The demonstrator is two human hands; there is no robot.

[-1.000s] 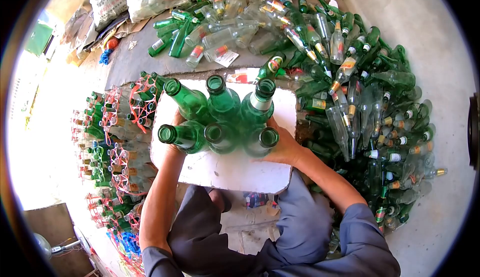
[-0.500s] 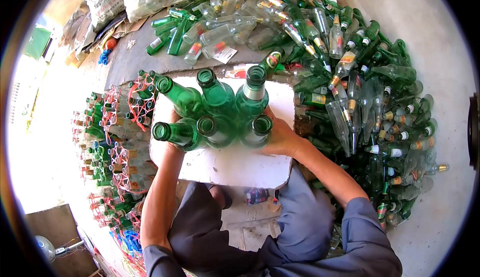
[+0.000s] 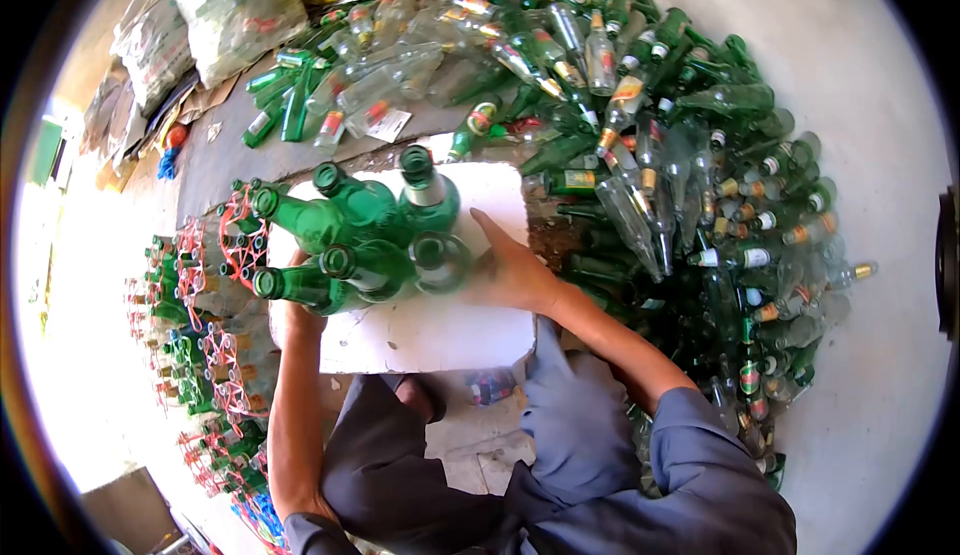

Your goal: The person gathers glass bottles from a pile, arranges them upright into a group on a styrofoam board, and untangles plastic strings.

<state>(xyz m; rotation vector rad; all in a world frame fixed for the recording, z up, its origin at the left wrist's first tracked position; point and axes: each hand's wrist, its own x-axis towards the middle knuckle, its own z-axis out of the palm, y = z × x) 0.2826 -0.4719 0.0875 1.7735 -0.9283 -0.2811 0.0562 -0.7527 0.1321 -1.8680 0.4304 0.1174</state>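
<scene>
Compared with half a second ago, the cluster of six green bottles (image 3: 368, 217) sits closer to the left side of the white board (image 3: 450, 340), and more bare board shows on its right. Across the view, the scenery has slid left too, so the camera has probably turned. Standing in two rows of three, the bottles lean their necks outward in the wide lens. The right hand (image 3: 512, 267) is loosened, fingers stretched out just beside the front right bottle (image 3: 440, 258); blur hides whether its inner edge touches the glass. The left hand (image 3: 303, 323) lies against the near left of the cluster, mostly hidden behind it, and I cannot tell how firmly it grips. Glass like this should be hard, slick and breakable, each bottle fairly light if drained but the six together a real weight. The safest hold is probably both palms low around the outer bodies, squeezing evenly; a single bottle could be taken by its neck. All are clear green with dark, round, uncapped mouths, and the rear right bottle (image 3: 430, 213) wears a pale neck label (image 3: 427, 191).
</scene>
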